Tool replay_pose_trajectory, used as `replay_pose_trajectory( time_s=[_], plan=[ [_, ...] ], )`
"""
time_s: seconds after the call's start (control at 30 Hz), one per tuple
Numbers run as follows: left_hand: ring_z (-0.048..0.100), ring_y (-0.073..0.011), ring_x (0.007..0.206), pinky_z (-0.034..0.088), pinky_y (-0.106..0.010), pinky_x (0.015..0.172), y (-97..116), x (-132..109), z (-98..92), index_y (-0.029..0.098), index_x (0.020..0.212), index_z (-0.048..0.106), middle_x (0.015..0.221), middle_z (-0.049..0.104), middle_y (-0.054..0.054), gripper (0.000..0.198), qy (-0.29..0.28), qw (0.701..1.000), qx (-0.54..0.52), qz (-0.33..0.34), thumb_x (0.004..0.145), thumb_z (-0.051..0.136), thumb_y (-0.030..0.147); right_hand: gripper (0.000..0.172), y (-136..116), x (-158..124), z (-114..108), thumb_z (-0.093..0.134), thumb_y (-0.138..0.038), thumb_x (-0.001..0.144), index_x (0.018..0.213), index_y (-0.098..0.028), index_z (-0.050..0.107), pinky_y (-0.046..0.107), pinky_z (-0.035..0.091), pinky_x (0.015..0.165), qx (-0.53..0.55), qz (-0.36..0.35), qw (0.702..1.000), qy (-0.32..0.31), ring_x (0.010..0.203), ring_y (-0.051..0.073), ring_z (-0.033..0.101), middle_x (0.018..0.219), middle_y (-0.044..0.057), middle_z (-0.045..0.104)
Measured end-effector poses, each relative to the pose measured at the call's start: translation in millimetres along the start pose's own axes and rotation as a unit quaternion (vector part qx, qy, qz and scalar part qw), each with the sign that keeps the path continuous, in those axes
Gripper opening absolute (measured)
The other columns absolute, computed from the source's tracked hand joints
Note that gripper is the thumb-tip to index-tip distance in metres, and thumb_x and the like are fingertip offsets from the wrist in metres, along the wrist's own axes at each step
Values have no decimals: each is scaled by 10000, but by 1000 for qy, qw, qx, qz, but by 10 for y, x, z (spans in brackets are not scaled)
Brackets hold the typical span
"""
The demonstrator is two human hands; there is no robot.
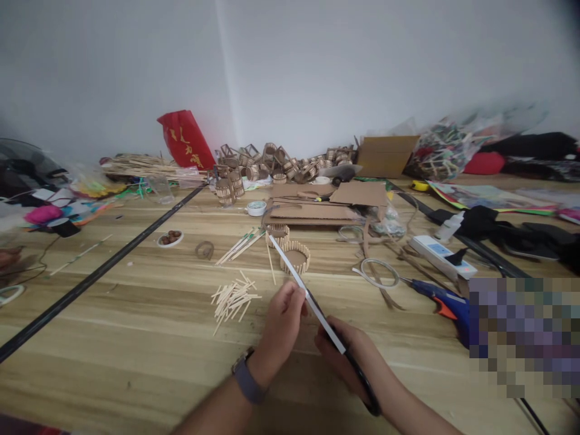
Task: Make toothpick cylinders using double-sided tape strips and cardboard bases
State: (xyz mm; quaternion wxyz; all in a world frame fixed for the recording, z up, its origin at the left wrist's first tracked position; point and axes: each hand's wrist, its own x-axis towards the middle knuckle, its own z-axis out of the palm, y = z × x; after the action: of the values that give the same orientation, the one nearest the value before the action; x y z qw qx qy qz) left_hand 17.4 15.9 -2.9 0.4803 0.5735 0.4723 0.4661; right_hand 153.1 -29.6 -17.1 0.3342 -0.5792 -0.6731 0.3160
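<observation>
My right hand is closed round the black handles of a pair of scissors. The long closed blades point up and to the left over the wooden table. My left hand, with a watch on the wrist, is curled, its fingertips pinched against the middle of the blade. What they pinch is too small to make out. A heap of short cut wooden sticks lies just left of my left hand. Beyond the blade tip stand two cardboard rings edged with sticks.
Long skewers lie past the stick heap. A blue glue gun, a tape ring and a power strip are at the right. Cardboard sheets and several finished stick baskets sit at the back. A black strip crosses the left side.
</observation>
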Motion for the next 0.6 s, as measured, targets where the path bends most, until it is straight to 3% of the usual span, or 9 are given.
replay_pose_trajectory(
  time_s=[0.23, 0.4, 0.6],
  plan=[
    [330, -113, 521, 269, -242, 504, -43, 21, -13, 220, 657, 385, 558, 336, 74, 269, 18, 1000, -19, 14, 880, 465, 347, 104, 106, 4, 76, 472, -254, 712, 653, -200, 539, 227, 362, 492, 20, 11, 1000, -1, 515, 128, 455, 553, -36, 508],
    [321, -110, 531, 267, -241, 506, -97, 10, 6, 217, 684, 394, 581, 342, 73, 268, -4, 999, -33, 24, 902, 450, 363, 115, 239, 25, 124, 453, -239, 737, 712, -198, 557, 231, 360, 502, 59, 2, 998, -9, 524, 128, 457, 582, -30, 518],
    [347, -113, 543, 278, -240, 515, -87, 3, 18, 214, 688, 409, 587, 357, 69, 254, -5, 999, -26, 26, 898, 450, 351, 154, 33, 11, 16, 445, -281, 749, 615, -210, 476, 225, 355, 474, 71, 10, 997, -9, 493, 120, 425, 528, -40, 465]
  ],
)
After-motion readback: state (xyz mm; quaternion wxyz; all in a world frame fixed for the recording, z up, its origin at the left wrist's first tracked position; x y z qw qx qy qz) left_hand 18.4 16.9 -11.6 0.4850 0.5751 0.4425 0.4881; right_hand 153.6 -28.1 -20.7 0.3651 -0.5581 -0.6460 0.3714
